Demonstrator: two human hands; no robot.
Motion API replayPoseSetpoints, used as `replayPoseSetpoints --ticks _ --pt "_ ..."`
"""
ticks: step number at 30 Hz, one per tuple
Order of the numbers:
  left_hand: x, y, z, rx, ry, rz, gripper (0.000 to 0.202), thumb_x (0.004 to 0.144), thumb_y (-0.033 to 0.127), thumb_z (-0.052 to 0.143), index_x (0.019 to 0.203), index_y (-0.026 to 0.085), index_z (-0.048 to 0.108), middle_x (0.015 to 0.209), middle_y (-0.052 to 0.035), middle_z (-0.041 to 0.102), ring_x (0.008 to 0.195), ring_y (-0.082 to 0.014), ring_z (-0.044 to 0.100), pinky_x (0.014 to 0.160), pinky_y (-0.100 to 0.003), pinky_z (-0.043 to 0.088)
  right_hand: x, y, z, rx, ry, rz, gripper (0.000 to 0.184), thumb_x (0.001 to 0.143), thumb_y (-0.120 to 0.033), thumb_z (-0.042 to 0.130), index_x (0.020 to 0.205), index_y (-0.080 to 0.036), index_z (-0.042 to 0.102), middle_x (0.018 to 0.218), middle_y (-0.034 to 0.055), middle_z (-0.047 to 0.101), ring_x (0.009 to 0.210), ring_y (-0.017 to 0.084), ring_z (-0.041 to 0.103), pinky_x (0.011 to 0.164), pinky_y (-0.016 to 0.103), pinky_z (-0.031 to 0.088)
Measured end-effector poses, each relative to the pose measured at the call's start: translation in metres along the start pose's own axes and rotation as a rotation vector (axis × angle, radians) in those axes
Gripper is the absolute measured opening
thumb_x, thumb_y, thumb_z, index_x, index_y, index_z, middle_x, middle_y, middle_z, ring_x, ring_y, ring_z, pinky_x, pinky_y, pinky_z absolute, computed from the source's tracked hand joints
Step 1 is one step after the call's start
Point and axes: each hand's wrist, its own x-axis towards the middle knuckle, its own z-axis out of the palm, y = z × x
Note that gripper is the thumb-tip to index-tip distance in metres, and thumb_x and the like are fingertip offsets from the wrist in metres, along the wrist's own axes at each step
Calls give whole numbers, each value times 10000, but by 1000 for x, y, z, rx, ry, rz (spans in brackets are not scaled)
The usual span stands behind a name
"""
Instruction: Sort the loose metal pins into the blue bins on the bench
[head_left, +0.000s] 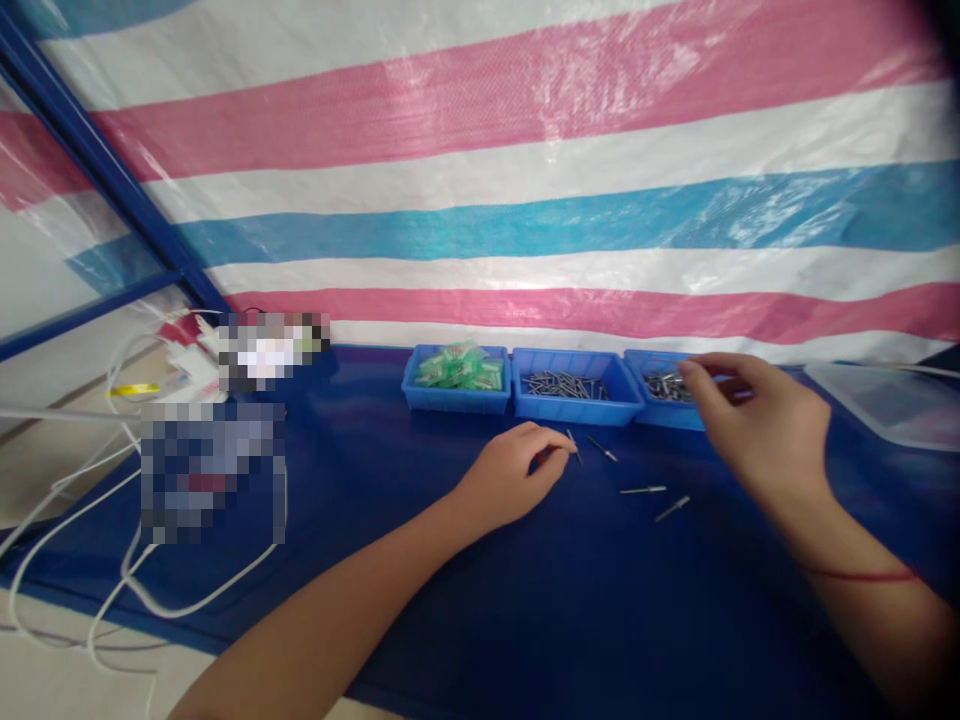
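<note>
My left hand (529, 468) rests low over the blue table, its thumb and forefinger closed on a thin blind rivet (570, 436). Just right of it lie a dark-stemmed blind rivet (602, 449), a second loose rivet (643, 490) and a third (673, 508). Above the right-hand blue bin (697, 420) is my right hand (761, 415), thumb and forefinger pinched together. From that pinch a thin metal stem seems to stick out leftward, faint against the bin. Short metal pieces (667, 385) fill this bin, partly hidden by the hand.
A middle blue bin (577, 409) holds many metal pins (562, 385); the left bin (457, 401) holds green-and-clear packets (459, 368). A clear plastic lid (885, 400) lies far right. White cables (202, 608) loop at left. A striped sheet (525, 230) hangs behind.
</note>
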Motion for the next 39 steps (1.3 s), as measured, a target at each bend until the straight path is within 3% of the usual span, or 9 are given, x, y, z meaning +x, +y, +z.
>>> replayPoseSetpoints --ticks 4,8,12,15,21,26,35,39 --pt "5 5 7 250 -118 256 269 926 278 470 1114 182 635 1107 -86 626 1039 -190 559 964 -332 419 9 15 -6 -156 41 -124 365 904 -474 416 1134 -243 580 963 131 639 847 319 570 755 433 404" --pt "21 17 26 420 -191 474 311 924 363 480 1165 231 624 1245 -102 566 1173 -238 492 983 -382 411 4 3 -7 -116 19 -147 334 904 -404 439 1130 -207 588 948 121 647 747 249 554 723 374 411" --pt "41 29 50 541 -255 492 241 919 353 503 1109 283 636 1227 -65 578 1126 -224 534 900 -363 478 -1 -8 -4 -94 -27 -176 309 877 -355 498 1080 -158 622 890 97 656 679 194 544 678 320 416" --pt "48 30 56 569 -253 479 277 921 331 518 1158 201 574 1214 -90 563 1027 -198 581 868 -389 512 -2 -9 -3 -79 -75 -161 275 871 -353 504 1029 -176 643 812 62 654 642 176 543 652 305 417" --pt "33 16 40 688 -241 488 235 956 201 423 1016 239 647 966 -71 653 930 -190 562 761 -337 403 -8 -17 0 -51 -158 -219 220 873 -341 493 924 -203 658 772 36 663 602 164 559 629 300 429" --pt "20 8 29 829 -215 465 231 965 185 389 977 207 619 967 -63 632 898 -191 525 714 -337 317 -19 -31 6 15 -330 -314 222 880 -335 487 860 -204 665 770 36 669 636 167 587 633 292 442" --pt "6 6 2 818 -111 298 224 975 220 368 1024 181 583 1083 -66 599 1034 -214 499 787 -341 353 -32 -47 12 96 -611 -287 253 892 -367 463 900 -218 667 893 50 707 763 206 645 694 318 478" --pt "3 13 -19 666 -137 168 222 966 225 393 982 170 608 953 -55 627 884 -193 556 757 -320 398 -38 -56 10 189 -776 -260 312 920 -393 405 835 -218 649 870 38 695 783 201 642 708 309 475"
